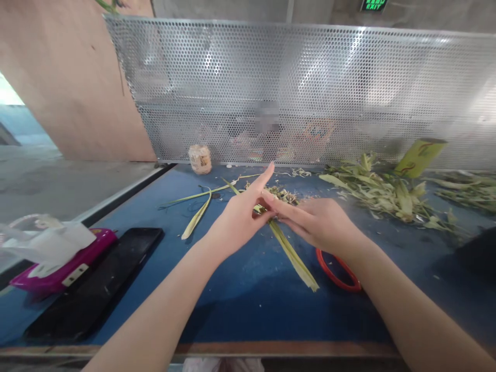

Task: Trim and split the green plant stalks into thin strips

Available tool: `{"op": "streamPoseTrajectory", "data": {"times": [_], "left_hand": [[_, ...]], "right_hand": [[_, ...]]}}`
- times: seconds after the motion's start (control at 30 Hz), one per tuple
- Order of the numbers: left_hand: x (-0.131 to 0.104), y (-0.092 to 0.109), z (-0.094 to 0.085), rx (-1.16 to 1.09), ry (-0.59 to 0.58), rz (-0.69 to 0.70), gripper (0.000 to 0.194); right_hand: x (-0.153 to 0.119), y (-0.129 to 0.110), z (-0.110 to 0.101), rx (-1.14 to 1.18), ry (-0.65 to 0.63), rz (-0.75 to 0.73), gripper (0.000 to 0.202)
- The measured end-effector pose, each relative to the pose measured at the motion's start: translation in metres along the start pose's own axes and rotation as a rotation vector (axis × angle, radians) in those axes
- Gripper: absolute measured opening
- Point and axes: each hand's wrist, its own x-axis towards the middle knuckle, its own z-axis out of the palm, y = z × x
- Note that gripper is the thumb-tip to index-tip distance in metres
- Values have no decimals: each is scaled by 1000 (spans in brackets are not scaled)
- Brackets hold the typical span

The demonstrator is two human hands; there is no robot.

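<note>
Over the middle of the blue table, my left hand (244, 214) is closed on a yellow-green leaf strip (292, 253), its index finger stretched out forward. The strip's long cut end slants down toward the table's front. My right hand (321, 222) meets the left at the fingertips, closed with its fingers pressed on the same strip. What lies between the fingertips is partly hidden. Below my right hand and wrist shows the red handle (337, 279) of what looks like scissors. A small heap of dry scraps (282, 195) lies just behind the hands.
Loose leaf strips (197, 214) lie left of my hands. A pile of leaves (387, 194) and a yellow-green box (420, 157) are at the back right. A black phone-like slab (96, 284) and a magenta holder (65, 266) stand left. A perforated metal screen (232, 77) closes the back.
</note>
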Motion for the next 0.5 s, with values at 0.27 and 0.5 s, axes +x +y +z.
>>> {"op": "streamPoseTrajectory", "data": {"times": [0.27,0.5], "left_hand": [[0,-1,4,-10,24,46,78],[1,-2,3,-4,32,-13,77]], "right_hand": [[5,-9,-1,148,-147,261,70],[5,-8,-2,101,-53,208,69]]}}
